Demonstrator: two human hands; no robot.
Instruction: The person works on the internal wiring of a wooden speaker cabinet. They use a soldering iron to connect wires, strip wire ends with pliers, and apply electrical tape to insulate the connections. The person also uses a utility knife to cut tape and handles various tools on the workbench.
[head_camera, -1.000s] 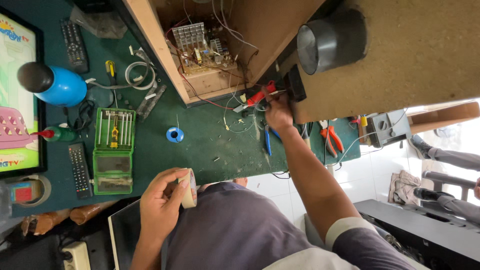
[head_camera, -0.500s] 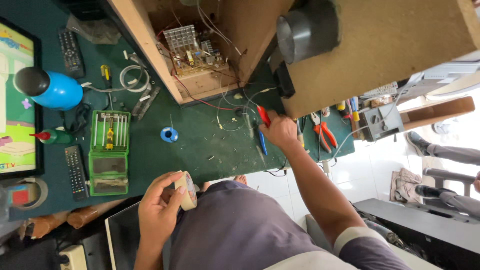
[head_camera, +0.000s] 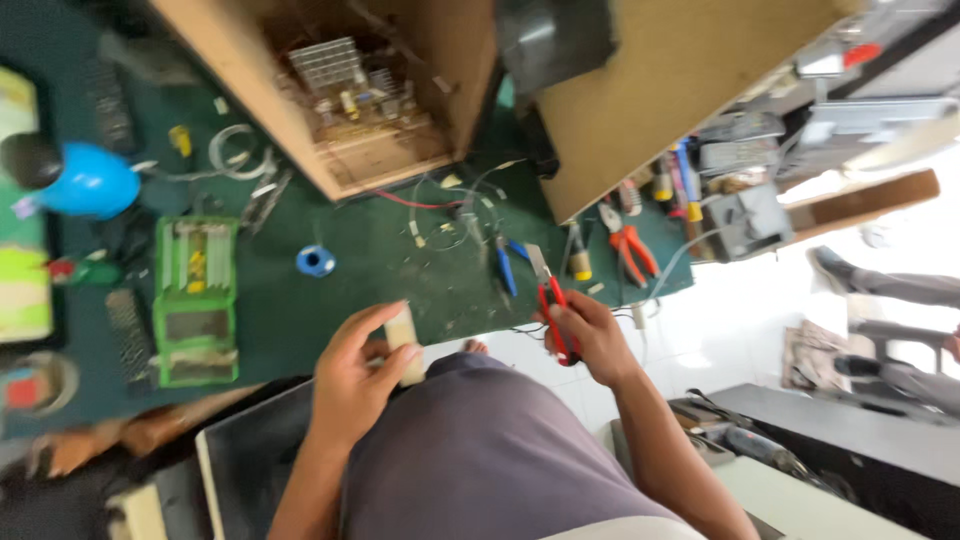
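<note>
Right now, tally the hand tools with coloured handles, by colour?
Red-handled cutters, in the right hand: 1
Blue-handled pliers on the green mat: 1
Orange-handled pliers on the mat: 1
Total: 3

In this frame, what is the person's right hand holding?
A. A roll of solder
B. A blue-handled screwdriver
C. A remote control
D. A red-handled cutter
D. The right hand is closed around a red-handled cutter, its metal tip pointing up toward the green mat; the left hand holds a pale tape roll.
</note>
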